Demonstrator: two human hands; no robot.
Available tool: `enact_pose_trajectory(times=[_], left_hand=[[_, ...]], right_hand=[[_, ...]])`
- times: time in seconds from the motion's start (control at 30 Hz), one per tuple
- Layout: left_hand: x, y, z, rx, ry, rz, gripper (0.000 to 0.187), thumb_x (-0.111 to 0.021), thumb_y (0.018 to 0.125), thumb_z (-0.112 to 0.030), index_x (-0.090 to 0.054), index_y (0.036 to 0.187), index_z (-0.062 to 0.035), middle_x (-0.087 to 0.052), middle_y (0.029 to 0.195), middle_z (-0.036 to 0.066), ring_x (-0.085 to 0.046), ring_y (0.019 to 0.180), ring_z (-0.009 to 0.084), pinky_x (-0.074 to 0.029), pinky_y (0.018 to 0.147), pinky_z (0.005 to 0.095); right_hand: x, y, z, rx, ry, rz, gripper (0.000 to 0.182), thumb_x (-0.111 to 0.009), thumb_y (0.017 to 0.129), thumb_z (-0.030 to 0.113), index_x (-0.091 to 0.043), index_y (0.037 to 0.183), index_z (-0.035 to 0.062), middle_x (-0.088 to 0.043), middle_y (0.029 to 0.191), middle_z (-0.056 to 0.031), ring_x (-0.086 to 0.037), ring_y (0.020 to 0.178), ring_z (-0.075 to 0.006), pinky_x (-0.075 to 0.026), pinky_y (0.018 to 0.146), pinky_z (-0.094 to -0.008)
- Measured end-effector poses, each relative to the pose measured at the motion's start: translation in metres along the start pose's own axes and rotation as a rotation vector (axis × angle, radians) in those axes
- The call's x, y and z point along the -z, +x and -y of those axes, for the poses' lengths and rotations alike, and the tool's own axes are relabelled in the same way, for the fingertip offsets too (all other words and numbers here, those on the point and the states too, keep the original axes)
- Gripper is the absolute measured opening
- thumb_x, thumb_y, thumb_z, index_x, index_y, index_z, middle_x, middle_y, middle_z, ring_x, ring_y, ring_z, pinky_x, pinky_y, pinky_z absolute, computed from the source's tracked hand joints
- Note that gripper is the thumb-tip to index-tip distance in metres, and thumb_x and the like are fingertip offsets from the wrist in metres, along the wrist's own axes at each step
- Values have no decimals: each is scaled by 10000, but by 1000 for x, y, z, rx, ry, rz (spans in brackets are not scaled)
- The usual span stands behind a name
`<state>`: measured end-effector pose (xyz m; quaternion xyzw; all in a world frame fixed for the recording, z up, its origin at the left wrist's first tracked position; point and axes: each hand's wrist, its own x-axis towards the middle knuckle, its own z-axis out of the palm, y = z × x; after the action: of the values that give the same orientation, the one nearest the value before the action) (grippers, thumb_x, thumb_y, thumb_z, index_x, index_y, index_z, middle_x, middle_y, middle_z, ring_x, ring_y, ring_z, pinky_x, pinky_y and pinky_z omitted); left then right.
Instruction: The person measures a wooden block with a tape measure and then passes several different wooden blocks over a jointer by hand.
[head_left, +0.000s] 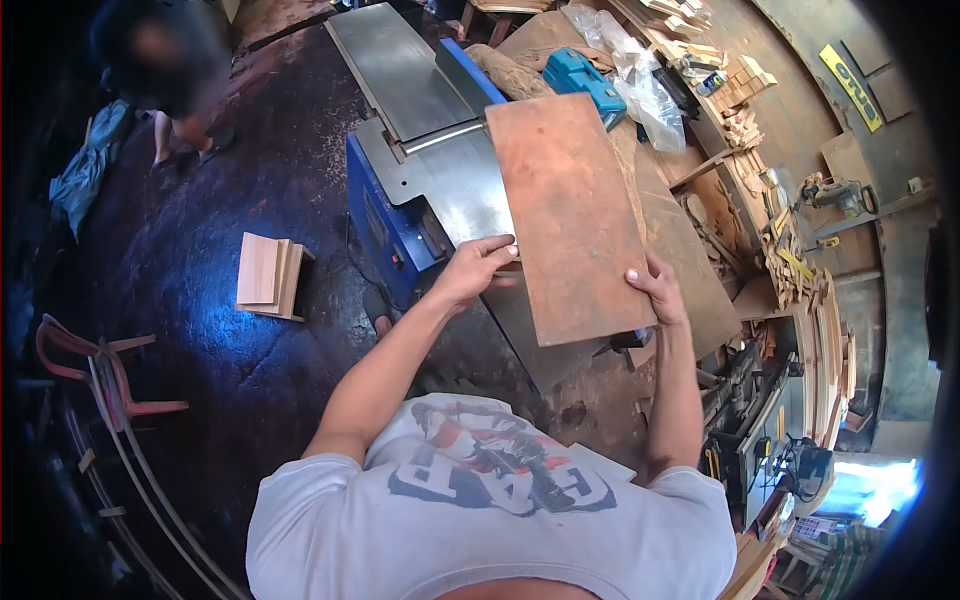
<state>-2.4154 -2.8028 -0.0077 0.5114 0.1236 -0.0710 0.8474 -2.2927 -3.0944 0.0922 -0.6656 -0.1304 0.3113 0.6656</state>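
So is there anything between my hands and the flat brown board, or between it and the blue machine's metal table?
Nothing visible. Your left hand and right hand hold the board by opposite edges, and nothing shows between it and the metal table, though the board hides what is beneath.

Dark, stained floor (pixel 200 370); pink chair (pixel 115 380) at left. Wood scraps (pixel 745 95) along right wall (pixel 800 90). Bright light (pixel 875 488), lower right.
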Motion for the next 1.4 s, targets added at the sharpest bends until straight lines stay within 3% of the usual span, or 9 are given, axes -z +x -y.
enact_pose_trajectory(times=[0.1, 0.13, 0.2, 0.47, 0.57, 0.67, 0.83, 1.13, 1.4], left_hand=[[-15, 30, 39, 49, 18, -148, 750, -640, 1073, -390, -363, 1617, 46, -455, 1608, 247, -495, 1458, 369, -523, 1105, 500], [-23, 40, 35, 53, 20, -68, 978, -691, 1013, -512, -229, 1653, 67, -316, 1686, 264, -385, 1530, 416, -466, 1154, 561], [-49, 53, 21, -33, 65, -48, 1083, -738, 942, -597, -265, 1613, 110, -411, 1613, 304, -420, 1511, 397, -457, 1147, 579], [-91, 142, 68, -93, 422, -234, 1326, -876, 772, -610, -210, 1582, 202, -372, 1594, 399, -425, 1503, 427, -418, 1203, 426], [-98, 137, 63, -64, 498, -372, 1320, -891, 763, -559, -198, 1581, 211, -447, 1540, 407, -487, 1459, 424, -438, 1184, 429], [-89, 139, 48, -53, 328, -301, 1345, -879, 750, -534, -149, 1564, 251, -266, 1635, 434, -299, 1558, 484, -297, 1286, 445], [-65, 149, 14, -44, 350, -380, 1297, -872, 742, -522, -216, 1555, 248, -336, 1606, 429, -351, 1539, 470, -322, 1274, 445], [-12, 185, -16, -96, 376, -445, 1331, -881, 705, -569, -251, 1551, 243, -416, 1562, 422, -423, 1496, 477, -365, 1247, 443], [7, 195, -30, -109, 397, -448, 1324, -880, 714, -576, -258, 1547, 244, -429, 1555, 419, -432, 1492, 472, -369, 1245, 442]], right_hand=[[11, 0, 4, 113, -593, -136, 839, -827, 824, 102, -472, 1575, -17, -596, 1516, -227, -617, 1363, -320, -476, 1151, -408], [14, 6, 2, 152, -781, -169, 839, -842, 808, 89, -499, 1569, 9, -606, 1514, -218, -620, 1361, -306, -480, 1144, -391], [11, 3, -5, 128, -883, -182, 798, -846, 818, 121, -541, 1553, 64, -632, 1487, -209, -640, 1341, -301, -490, 1130, -378], [16, 2, -37, 213, -1255, -210, 733, -864, 794, 148, -621, 1485, 121, -736, 1222, -234, -729, 1098, -411, -578, 948, -442], [20, 8, -49, 304, -1277, -203, 741, -851, 810, 171, -602, 1508, 167, -717, 1162, -233, -716, 1021, -435, -580, 898, -479], [12, 17, -44, 269, -1311, -205, 747, -835, 828, 198, -580, 1530, 192, -699, 1131, -231, -710, 997, -441, -578, 878, -499], [0, 62, -46, 270, -1372, -187, 798, -815, 835, 224, -512, 1572, 267, -661, 1164, -188, -716, 945, -409, -593, 805, -495], [-34, 130, -19, 176, -1434, -16, 999, -783, 827, 194, -286, 1692, 248, -558, 1278, -287, -654, 1091, -493, -562, 924, -554], [-40, 156, -24, 270, -1478, -27, 997, -728, 798, 173, -291, 1690, 257, -543, 1213, -261, -676, 935, -470, -592, 818, -537]])
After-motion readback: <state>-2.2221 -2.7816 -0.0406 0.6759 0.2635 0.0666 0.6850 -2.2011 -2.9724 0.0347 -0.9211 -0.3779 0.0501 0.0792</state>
